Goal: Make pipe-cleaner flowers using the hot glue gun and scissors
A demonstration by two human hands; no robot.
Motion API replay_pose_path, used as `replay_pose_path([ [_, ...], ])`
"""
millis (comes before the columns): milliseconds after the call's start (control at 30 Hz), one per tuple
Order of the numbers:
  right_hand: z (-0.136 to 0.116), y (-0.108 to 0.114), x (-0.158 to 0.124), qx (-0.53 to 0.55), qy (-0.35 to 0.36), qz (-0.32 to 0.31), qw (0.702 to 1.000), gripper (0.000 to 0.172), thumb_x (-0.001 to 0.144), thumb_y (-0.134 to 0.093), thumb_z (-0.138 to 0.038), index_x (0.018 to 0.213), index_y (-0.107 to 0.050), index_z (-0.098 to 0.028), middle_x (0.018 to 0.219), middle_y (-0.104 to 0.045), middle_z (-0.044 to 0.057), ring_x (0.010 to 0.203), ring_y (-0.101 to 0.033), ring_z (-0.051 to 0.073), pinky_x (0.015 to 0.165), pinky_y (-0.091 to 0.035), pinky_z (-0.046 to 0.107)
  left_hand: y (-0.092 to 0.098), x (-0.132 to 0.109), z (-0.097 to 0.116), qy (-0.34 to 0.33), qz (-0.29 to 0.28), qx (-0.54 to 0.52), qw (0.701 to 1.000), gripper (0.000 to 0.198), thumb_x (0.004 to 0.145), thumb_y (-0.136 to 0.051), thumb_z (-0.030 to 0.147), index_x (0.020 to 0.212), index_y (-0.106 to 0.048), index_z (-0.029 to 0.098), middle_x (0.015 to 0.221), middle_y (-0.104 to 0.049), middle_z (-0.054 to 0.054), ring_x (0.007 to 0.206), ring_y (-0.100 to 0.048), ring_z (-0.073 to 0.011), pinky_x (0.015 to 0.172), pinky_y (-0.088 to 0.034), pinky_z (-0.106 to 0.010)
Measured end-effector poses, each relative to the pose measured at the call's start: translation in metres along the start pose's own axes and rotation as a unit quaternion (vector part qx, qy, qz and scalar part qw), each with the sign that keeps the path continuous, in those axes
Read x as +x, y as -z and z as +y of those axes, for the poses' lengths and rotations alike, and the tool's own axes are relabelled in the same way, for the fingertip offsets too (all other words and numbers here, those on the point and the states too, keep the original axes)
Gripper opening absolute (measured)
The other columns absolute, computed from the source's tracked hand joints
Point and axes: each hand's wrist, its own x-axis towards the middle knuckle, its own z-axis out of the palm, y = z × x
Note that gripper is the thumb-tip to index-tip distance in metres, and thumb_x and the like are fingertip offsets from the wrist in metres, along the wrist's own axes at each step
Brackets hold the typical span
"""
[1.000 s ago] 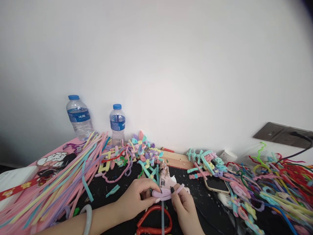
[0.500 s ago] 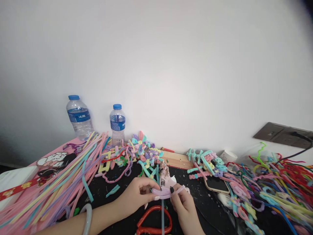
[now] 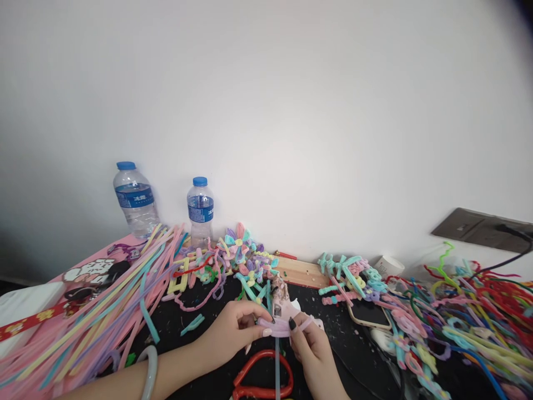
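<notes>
Slightly higher than a second ago, the left thumb and the lilac fuzzy strip (image 3: 280, 329) now sit a touch nearer the glue gun (image 3: 285, 307); the rest looks unchanged. Folded into a flat loop, the strip is just on the near side of the glue gun, across the line of the clear glue stick (image 3: 277, 369) that extends from it.

To the near left of the glue gun, the left hand (image 3: 237, 333) pinches the loop's left end between thumb and fingers, a pale bangle (image 3: 150, 373) around its forearm. To the near right, the right hand (image 3: 310, 341) grips the other end, thumb pressed on the layers, a loose tail of lilac jutting past it.

Nearer than the glue gun, a red handle (image 3: 254, 392) lies on the black mat (image 3: 216, 383), the glue stick passing over it. Left of the glue gun are a short teal piece (image 3: 192, 324) and, farther out, a bundle of pastel strips (image 3: 137, 289). Beyond it, a wooden board (image 3: 302, 270) lies by the wall; a fuzzy flower (image 3: 239, 243) sits to its far left. Right of the glue gun rest a phone (image 3: 368, 315) and a multicoloured tangle (image 3: 491, 311).
</notes>
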Motion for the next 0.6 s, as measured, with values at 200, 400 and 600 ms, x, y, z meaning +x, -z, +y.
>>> replay_pose_path([
  [200, -0.0014, 0.0001, -0.0005, 0.014, -0.008, -0.009, 1.0, 0.038, 0.087, -0.046, -0.051, 0.07, -0.046, -0.018, 0.058, -0.029, -0.006, 0.048, -0.02, 0.008, 0.041, -0.015, 0.021, 0.0008, -0.002, 0.0, -0.037, 0.004, 0.053, 0.998, 0.022, 0.074, -0.065, 0.031, 0.084, -0.067, 0.011, 0.06, -0.055, 0.001, 0.043, -0.046, -0.0077, 0.043, -0.036, -0.019],
  [400, -0.0023, -0.0007, 0.0006, 0.019, -0.014, -0.005, 1.0, 0.038, 0.086, -0.048, -0.05, 0.066, -0.043, -0.018, 0.058, -0.03, -0.006, 0.049, -0.022, 0.008, 0.042, -0.016, 0.021, 0.0032, -0.0027, 0.0035, -0.061, 0.017, 0.094, 0.994, 0.019, 0.076, -0.063, 0.029, 0.082, -0.068, 0.012, 0.056, -0.055, 0.002, 0.042, -0.046, -0.0077, 0.045, -0.035, -0.019],
  [600, -0.0016, -0.0004, -0.001, 0.01, -0.017, -0.008, 1.0, 0.038, 0.086, -0.047, -0.051, 0.068, -0.045, -0.018, 0.058, -0.03, -0.006, 0.049, -0.023, 0.008, 0.042, -0.016, 0.021, 0.0026, -0.0021, 0.0004, -0.042, 0.009, 0.05, 0.998, 0.026, 0.079, -0.06, 0.036, 0.082, -0.065, 0.011, 0.06, -0.059, 0.0, 0.039, -0.046, -0.0071, 0.04, -0.035, -0.018],
])
